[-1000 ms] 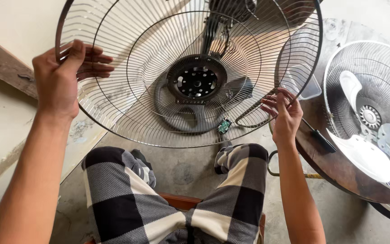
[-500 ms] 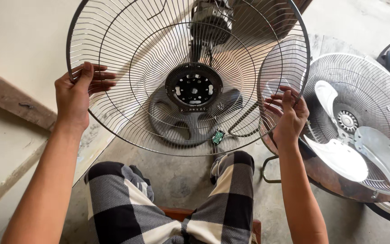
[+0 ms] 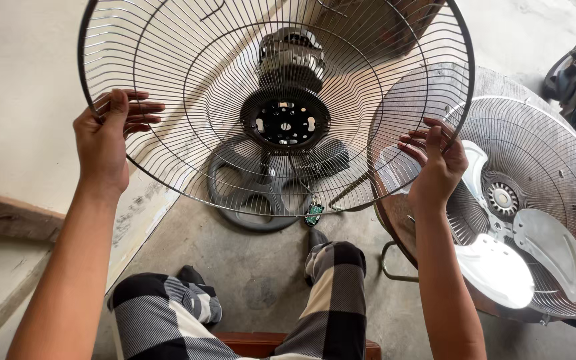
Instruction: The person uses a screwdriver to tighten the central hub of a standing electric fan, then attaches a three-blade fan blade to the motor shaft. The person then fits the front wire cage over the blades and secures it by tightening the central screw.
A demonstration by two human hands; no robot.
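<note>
I hold a round chrome wire fan guard [image 3: 188,73] up in front of me with both hands. My left hand [image 3: 105,137] grips its left rim, thumb on the near side and fingers behind the wires. My right hand [image 3: 438,163] grips the right rim the same way. The guard's black centre plate [image 3: 285,123] has several holes. Through the wires I see a fan motor [image 3: 293,57] and a grey round fan base [image 3: 261,187] on the floor.
A second fan guard with silver blades [image 3: 535,220] lies on a round brown table [image 3: 401,227] at the right. A small green circuit board [image 3: 313,213] hangs near the base. My legs in black-and-white checked trousers [image 3: 331,293] are below. A pale wall stands left.
The guard has risen and tilted slightly, and both hands moved with it, still gripping the rim. The view shifted, so the table and second fan sit lower right.
</note>
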